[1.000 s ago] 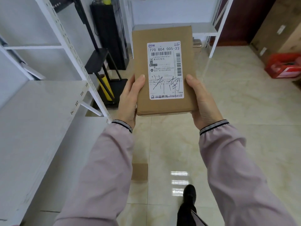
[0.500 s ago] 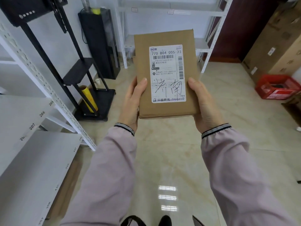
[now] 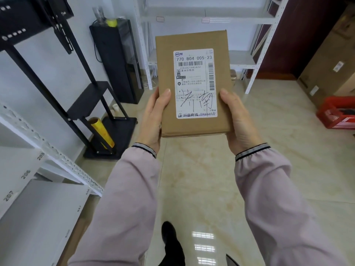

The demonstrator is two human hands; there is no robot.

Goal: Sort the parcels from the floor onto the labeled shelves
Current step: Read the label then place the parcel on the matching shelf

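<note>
At frame centre, left hand (image 3: 153, 120) and right hand (image 3: 238, 121) clamp a parcel (image 3: 194, 83) (label up): reading step; next, match its shelf (image 3: 28, 169).

Glossy beige tiled floor (image 3: 211, 179), white walls, a black stand (image 3: 90, 100) at left, dark red door (image 3: 299, 35) beyond.

We see brown parcel (image 3: 194, 83), white label (image 3: 195, 83) with black print; pale pink sleeves (image 3: 126, 204), dark-striped cuffs; white shelves (image 3: 38, 217); black stand (image 3: 92, 96); yellow roll (image 3: 101, 131); red crate (image 3: 338, 114); beige marbled floor (image 3: 201, 179).
</note>
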